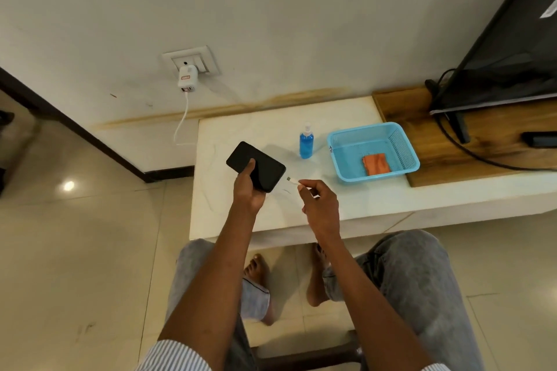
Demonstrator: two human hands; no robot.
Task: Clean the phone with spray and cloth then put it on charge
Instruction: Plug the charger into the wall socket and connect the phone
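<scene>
Left grip (pixel 248 187) clamps phone (pixel 256 166); right grip (pixel 316 199) pinches plug (pixel 291 180), seemingly unplugged, over marble top (pixel 241 132).

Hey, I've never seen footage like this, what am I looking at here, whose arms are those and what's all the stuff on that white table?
This is one picture from a camera worn on a person's head, looking down at their own arms. The left hand holds a black smartphone. The right hand pinches the plug of a white charging cable just short of the phone's end, not yet plugged in. A white wall charger sits in the socket. On the white marble table stand a blue spray bottle and a light blue plastic basket holding a folded orange cloth.
</scene>
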